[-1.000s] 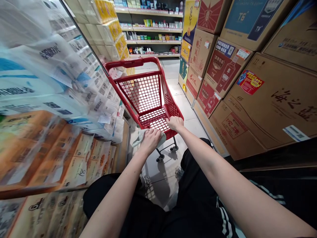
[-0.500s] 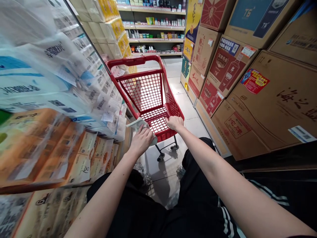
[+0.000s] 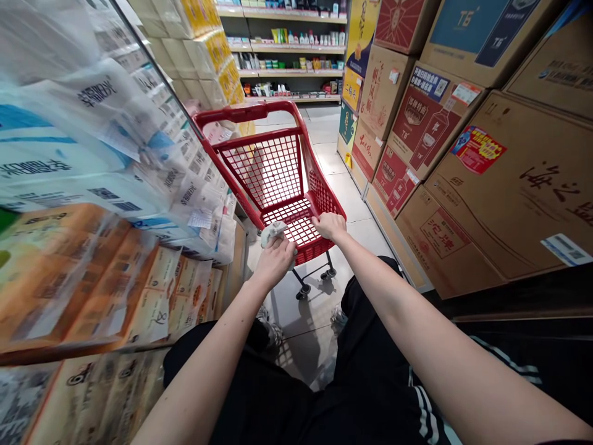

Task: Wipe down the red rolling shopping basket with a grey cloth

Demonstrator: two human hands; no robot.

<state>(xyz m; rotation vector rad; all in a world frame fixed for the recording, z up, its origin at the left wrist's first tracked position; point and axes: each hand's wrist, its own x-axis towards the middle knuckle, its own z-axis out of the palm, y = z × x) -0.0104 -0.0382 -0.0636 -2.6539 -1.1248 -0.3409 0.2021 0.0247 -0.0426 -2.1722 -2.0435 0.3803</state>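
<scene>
Red mesh shopping cart (image 3: 315,252) stands on the floor tiles, between both hands and the stocked shelves (image 3: 291,48) beyond it. Left hand (image 3: 277,259) at cart's near left corner: fingers curled closed over a bunched pale cloth (image 3: 272,233); thumb hidden. Right hand (image 3: 330,226): fingers closed around cart's near right rim. Plastic-wrapped paper packs (image 3: 83,139) left of cart, printed cardboard cartons (image 3: 419,127) right.

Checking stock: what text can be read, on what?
"T6": blue carton
"海之", rest clipped: large brown carton
"沱牌": lower brown carton
"二锅头": small yellow carton
"帆风顺": tan carton
"郎牌特曲": red carton
"幸福阳光": white package
Other print: too small, blurred or stylised.
</scene>
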